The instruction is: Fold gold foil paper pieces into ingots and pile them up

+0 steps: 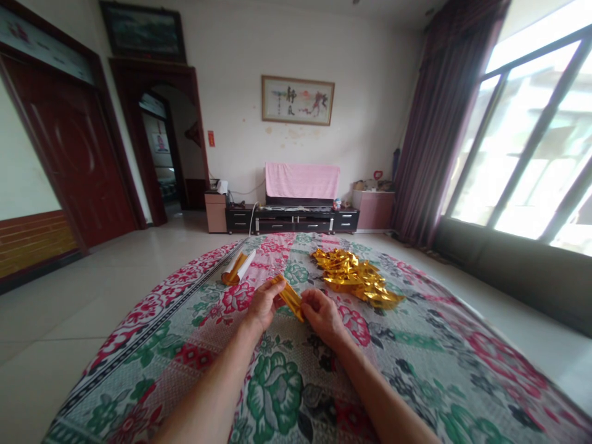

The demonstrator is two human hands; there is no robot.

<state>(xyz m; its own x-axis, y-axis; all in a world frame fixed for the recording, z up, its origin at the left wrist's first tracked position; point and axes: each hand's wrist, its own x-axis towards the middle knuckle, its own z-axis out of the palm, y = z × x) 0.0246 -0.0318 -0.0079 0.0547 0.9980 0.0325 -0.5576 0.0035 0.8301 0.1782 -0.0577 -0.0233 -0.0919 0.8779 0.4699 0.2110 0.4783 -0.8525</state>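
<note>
A narrow folded strip of gold foil paper (291, 301) slants between my hands above the patterned cloth. My left hand (266, 303) pinches its upper left end. At the lower right end, the fingers of my right hand (322, 314) close on the strip's edge. To the right and beyond, a pile of folded gold foil pieces (354, 277) lies on the cloth. Left of my hands rests a curled stack of gold and white paper sheets (238, 269).
The round table's floral cloth (275, 394) spreads beneath my arms. Past it stand a low black cabinet (296, 220) and a screen under a pink cloth (303, 180). Doors are at the left, a dark curtain (441, 111) and windows at the right.
</note>
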